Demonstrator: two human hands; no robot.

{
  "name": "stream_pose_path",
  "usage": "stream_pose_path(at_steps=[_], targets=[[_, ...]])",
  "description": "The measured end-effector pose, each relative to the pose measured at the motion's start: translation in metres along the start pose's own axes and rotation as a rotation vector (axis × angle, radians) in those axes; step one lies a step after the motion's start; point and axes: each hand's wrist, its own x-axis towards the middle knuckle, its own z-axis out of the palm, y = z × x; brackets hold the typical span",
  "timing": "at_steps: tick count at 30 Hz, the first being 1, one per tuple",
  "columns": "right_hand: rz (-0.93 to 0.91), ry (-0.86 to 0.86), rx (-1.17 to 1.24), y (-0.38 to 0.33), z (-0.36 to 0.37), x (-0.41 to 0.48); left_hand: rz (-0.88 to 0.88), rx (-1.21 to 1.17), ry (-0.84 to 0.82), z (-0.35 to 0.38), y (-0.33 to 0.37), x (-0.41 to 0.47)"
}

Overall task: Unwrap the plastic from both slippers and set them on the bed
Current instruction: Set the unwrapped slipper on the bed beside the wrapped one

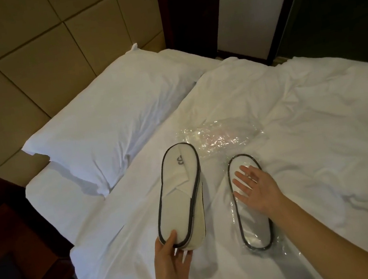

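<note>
— Both hands: status?
— I read: left hand [171,258] grips bare slipper [177,194] at heel, above bed [320,116]. Right hand [254,188], fingers straight and spread, over wrapped slipper [257,232] lying on bed.

One grey mark, only partly readable

The only print in view is a small grey mark [180,161] on the white upper of the unwrapped slipper [178,198]. This is the left slipper of the two, and the left hand [174,260] grips it at its near heel end. The mark sits towards the far toe end and looks like a single curved character, perhaps an "S" or a "9". A fold in the upper cuts it off, so it cannot be read for certain.
</note>
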Motion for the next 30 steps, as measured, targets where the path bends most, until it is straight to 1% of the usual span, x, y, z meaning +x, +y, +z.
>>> stream_pose_path(at_steps=[7, 12, 16, 18, 23, 30], targets=[[-0.024, 0.031, 0.022, -0.002, -0.014, -0.004, -0.132, -0.008, 0.16, -0.012, -0.024, 0.006], [-0.032, 0.038, 0.024, 0.001, -0.019, -0.01, -0.184, 0.004, 0.205, -0.015, -0.034, 0.01], [-0.035, 0.054, 0.004, -0.001, -0.023, -0.014, -0.235, 0.014, 0.203, -0.017, -0.042, 0.012], [-0.039, 0.067, 0.002, -0.003, -0.024, -0.015, -0.258, 0.07, 0.194, -0.017, -0.044, 0.015], [-0.065, 0.117, 0.001, -0.005, -0.031, -0.013, -0.256, 0.31, 0.221, -0.018, -0.051, 0.024], [-0.151, 0.282, -0.003, -0.007, -0.043, -0.007, -0.241, 0.546, 0.235, -0.023, -0.053, 0.042]])
